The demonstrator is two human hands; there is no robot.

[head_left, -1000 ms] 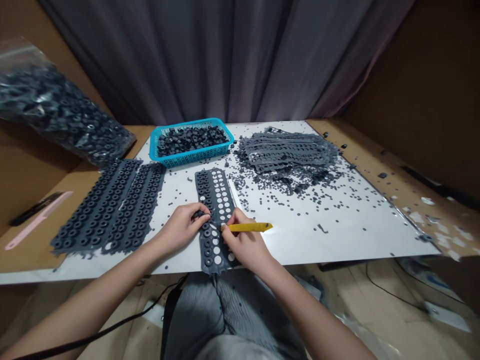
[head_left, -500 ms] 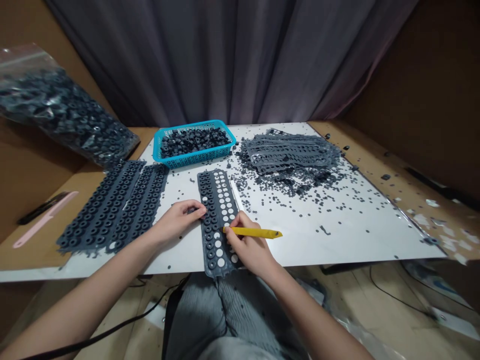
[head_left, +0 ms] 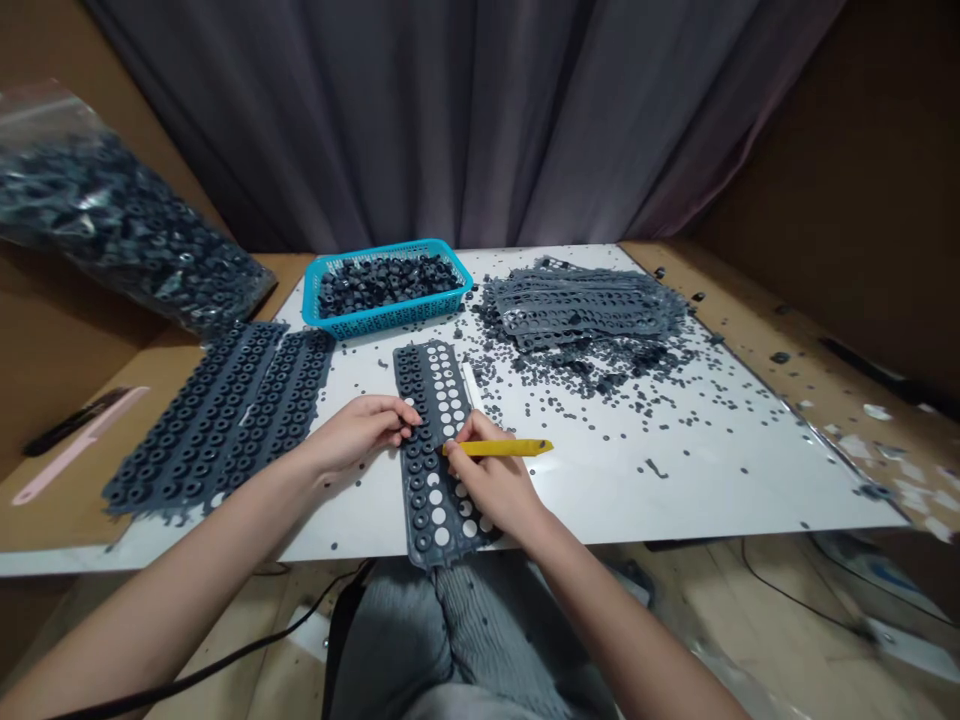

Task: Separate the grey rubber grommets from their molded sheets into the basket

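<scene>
Head view: a dark grey perforated rubber strip lies on the white-topped desk towards six o'clock in the frame, its long axis running roughly twelve to six with a slight tilt. The right hand overlaps its lower right edge more fully, its grip closed on a slim yellow pointed tool, which reaches towards three o'clock. The left hand arrives from nine o'clock, half curled, fingertips at the strip's left edge; whether it truly grips, I cannot tell.
</scene>
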